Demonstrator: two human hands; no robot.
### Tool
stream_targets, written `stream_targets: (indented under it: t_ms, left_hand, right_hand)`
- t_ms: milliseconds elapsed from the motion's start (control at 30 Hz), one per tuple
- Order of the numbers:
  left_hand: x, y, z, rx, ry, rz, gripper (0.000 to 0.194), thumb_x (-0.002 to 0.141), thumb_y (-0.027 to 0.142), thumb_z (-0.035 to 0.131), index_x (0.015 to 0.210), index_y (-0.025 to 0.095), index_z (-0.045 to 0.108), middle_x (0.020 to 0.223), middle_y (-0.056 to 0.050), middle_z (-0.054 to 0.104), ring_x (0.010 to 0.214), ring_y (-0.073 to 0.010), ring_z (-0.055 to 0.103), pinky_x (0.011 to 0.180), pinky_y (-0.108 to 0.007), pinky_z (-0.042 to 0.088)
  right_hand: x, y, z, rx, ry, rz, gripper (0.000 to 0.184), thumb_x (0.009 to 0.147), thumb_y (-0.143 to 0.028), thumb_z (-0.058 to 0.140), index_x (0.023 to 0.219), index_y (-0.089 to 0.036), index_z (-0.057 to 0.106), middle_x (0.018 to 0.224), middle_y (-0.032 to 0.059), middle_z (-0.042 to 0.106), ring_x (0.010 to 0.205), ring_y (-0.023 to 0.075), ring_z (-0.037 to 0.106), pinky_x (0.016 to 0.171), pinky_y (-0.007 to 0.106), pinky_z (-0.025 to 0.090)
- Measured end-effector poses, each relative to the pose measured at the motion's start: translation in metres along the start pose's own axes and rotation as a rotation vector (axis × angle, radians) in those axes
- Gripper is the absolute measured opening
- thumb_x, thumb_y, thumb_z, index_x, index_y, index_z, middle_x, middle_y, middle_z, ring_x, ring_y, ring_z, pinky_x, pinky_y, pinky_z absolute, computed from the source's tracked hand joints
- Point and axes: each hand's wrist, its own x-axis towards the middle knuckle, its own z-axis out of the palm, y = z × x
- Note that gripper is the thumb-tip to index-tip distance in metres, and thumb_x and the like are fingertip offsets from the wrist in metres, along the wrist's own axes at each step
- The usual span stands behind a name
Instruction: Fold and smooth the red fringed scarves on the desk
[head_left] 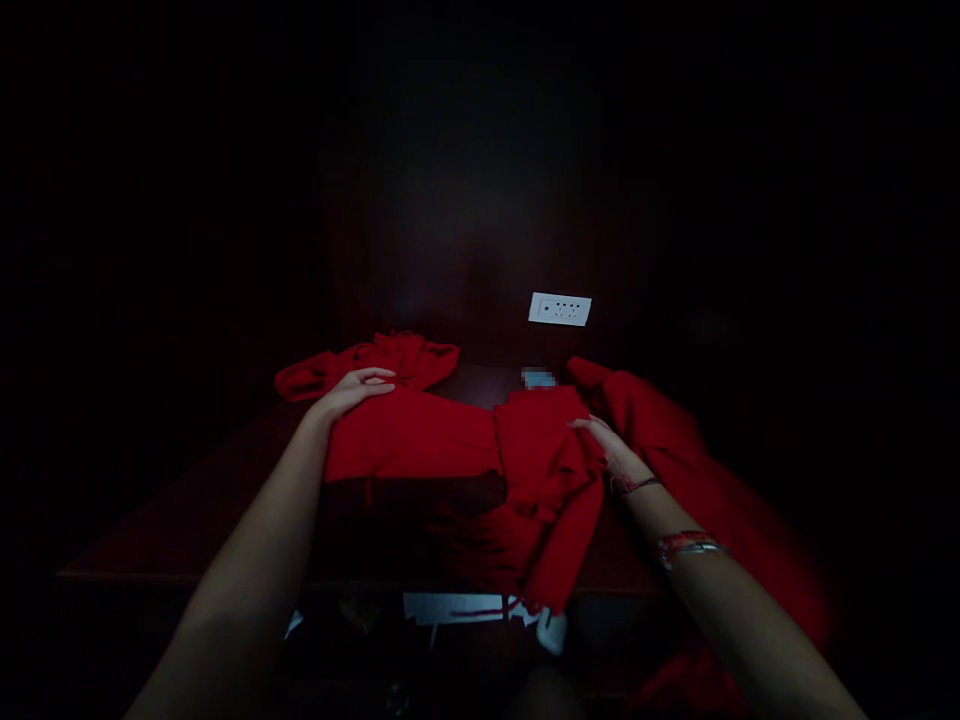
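Note:
A red garment [412, 430] lies across the dark table, with a bunched part at its far left and a folded part at its right. My left hand [358, 390] rests on its left side, fingers stretched out over the cloth. At the right edge of the folded part, my right hand [604, 440] is closed around the fabric, some of its fingers hidden by the cloth. A narrow sleeve-like piece slants down from there past the table's front edge. The lower middle of the garment sinks into deep shadow.
More red cloth [720, 520] spreads at the right, beyond my right forearm. A white socket plate [560, 309] is on the back wall, with a blurred bluish item [538, 378] below it. Pale objects [454, 607] show below the table's front edge [135, 573]. The surroundings are very dark.

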Motion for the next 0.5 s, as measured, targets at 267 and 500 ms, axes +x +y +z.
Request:
stream_targets:
  t_ms: [267, 500]
  left_hand:
    - [-0.001, 0.036, -0.004, 0.447, 0.492, 0.118, 0.035, 0.065, 0.032, 0.055, 0.097, 0.018, 0.053, 0.087, -0.005, 0.058, 0.081, -0.0218, 0.054, 0.071, -0.035, 0.042]
    - [-0.01, 0.014, 0.065, 1.214, 0.319, 0.085, 0.045, 0.068, 0.03, 0.052, 0.11, 0.018, 0.046, 0.128, -0.016, 0.027, 0.115, -0.0356, 0.023, 0.09, -0.053, 0.015]
  right_hand:
    - [0.011, 0.001, 0.009, 0.073, -0.183, -0.092, 0.033, 0.059, -0.018, 0.049, 0.093, -0.02, 0.05, 0.086, 0.0031, 0.062, 0.074, 0.016, 0.059, 0.07, 0.029, 0.045]
    - [0.009, 0.009, 0.019, -0.19, -0.014, -0.03, 0.043, 0.06, -0.01, 0.043, 0.103, -0.016, 0.043, 0.102, 0.0103, 0.055, 0.081, 0.0177, 0.057, 0.067, 0.028, 0.046]
